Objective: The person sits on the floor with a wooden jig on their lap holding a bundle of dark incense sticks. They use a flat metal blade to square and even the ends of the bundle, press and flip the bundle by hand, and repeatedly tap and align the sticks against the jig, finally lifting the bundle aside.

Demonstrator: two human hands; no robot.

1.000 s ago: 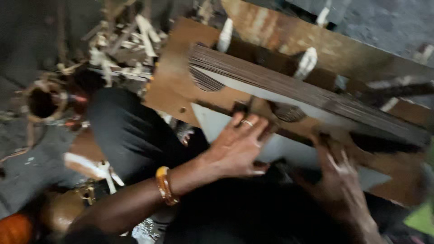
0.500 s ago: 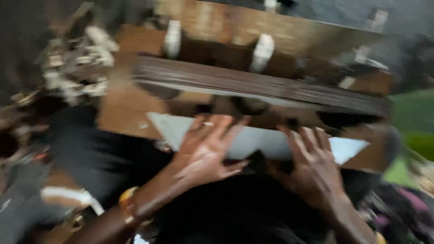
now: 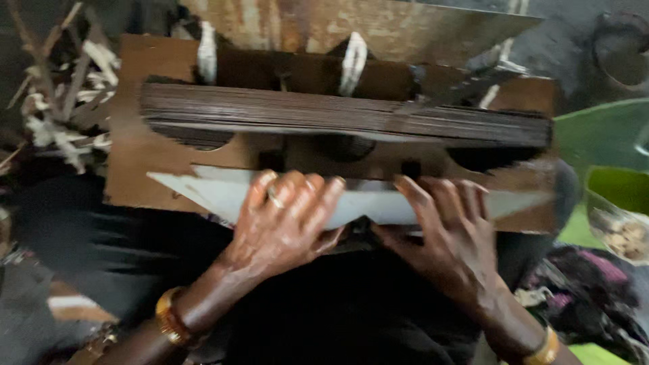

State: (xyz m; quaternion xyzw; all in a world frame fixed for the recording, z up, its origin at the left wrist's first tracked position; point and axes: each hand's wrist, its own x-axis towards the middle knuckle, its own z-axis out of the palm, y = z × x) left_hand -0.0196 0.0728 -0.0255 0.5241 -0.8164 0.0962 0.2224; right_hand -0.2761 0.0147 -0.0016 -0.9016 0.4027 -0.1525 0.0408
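Two hands, left hand and right hand, fingers spread flat on pale blade, long axis left-right

brown wooden board worktop | directly on it: flat pale grey metal blade, dark stack of thin ribbed sheets | kinda blurry tho

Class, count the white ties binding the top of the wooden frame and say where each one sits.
2 clear ones: one white tie at the upper left, one white tie near the top middle. A pale strip further right is too blurred to count; more may be hidden.
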